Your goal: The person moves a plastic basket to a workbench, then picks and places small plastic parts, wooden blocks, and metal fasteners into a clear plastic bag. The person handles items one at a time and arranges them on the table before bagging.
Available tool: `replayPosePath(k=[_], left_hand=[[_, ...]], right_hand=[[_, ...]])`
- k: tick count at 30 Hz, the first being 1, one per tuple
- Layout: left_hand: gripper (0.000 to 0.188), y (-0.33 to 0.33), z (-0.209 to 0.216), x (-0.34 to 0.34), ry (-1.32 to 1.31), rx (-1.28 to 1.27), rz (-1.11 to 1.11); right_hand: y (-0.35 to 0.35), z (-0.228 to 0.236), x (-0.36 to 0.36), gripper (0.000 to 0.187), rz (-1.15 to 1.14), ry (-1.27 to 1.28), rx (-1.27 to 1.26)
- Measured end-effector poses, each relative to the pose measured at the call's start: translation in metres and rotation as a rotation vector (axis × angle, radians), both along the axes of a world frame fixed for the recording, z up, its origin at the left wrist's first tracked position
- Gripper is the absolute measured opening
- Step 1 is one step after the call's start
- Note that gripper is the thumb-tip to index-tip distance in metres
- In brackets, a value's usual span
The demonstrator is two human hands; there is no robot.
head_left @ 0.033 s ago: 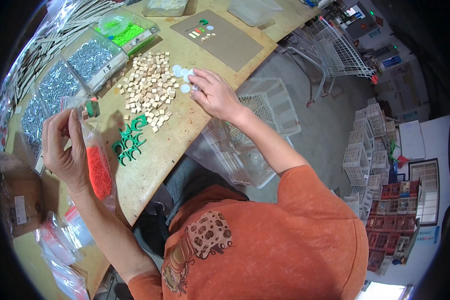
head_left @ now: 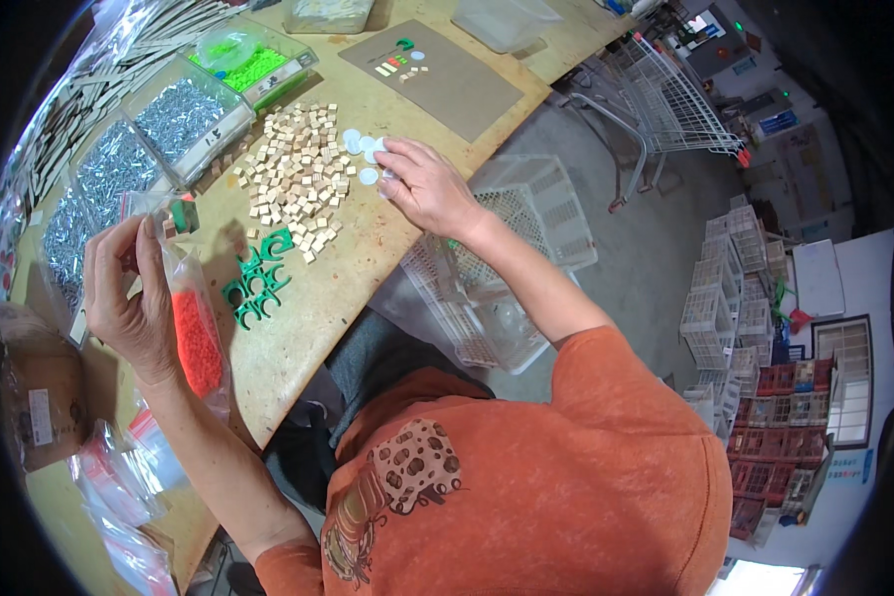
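My left hand (head_left: 134, 298) pinches a small clear plastic bag (head_left: 183, 215) with a green piece and some wooden bits showing in it. Beside that hand lies a larger clear bag of red-orange pellets (head_left: 198, 343). My right hand (head_left: 430, 189) reaches over several thin white discs (head_left: 369, 176) near the table's edge. A disc shows between its thumb and fingers; part of it is hidden. Left of the discs spreads a heap of small wooden cubes (head_left: 298, 164). Nearer to me are several green curved plastic pieces (head_left: 258, 278).
Clear bins hold silver metal pins (head_left: 179, 117) and bright green pieces (head_left: 253, 72). A brown board (head_left: 457, 94) carries a few small parts. Below the table's edge sit plastic crates (head_left: 526, 214); a wire cart (head_left: 666, 94) stands beyond. Zip bags (head_left: 119, 477) and a cardboard box (head_left: 40, 382) lie left.
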State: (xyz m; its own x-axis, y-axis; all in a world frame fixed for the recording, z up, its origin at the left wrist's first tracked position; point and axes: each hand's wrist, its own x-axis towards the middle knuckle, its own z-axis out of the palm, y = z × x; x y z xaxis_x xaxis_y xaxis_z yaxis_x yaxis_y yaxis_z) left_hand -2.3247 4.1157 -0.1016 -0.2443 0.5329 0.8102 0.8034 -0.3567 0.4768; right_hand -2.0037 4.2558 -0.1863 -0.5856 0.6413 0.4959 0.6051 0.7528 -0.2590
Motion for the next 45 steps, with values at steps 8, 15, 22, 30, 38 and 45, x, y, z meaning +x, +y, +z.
replayPosePath(k=[8, 15, 22, 30, 38, 45], left_hand=[[0.008, -0.006, -0.001, 0.011, -0.252, -0.239, -0.375], [0.007, -0.004, 0.002, 0.019, -0.362, -0.35, -0.547], [0.009, 0.001, -0.007, 0.01, -0.521, -0.357, -0.702], [0.007, 0.003, -0.009, 0.019, -0.27, -0.358, -0.64], [0.005, 0.005, -0.005, 0.028, -0.199, -0.297, -0.575], [0.006, 0.0, -0.001, 0.031, -0.112, -0.281, -0.549]], right_hand=[[-0.012, 0.017, 0.005, 0.017, -0.184, 0.127, -0.249], [-0.028, 0.008, -0.004, 0.02, -0.147, 0.026, -0.192], [-0.02, 0.011, -0.003, 0.017, -0.085, -0.024, -0.115], [-0.018, 0.016, -0.006, 0.021, -0.044, -0.136, 0.01], [-0.008, 0.002, -0.008, 0.023, -0.094, -0.207, 0.023], [-0.012, 0.015, -0.009, 0.021, -0.072, -0.073, -0.063]])
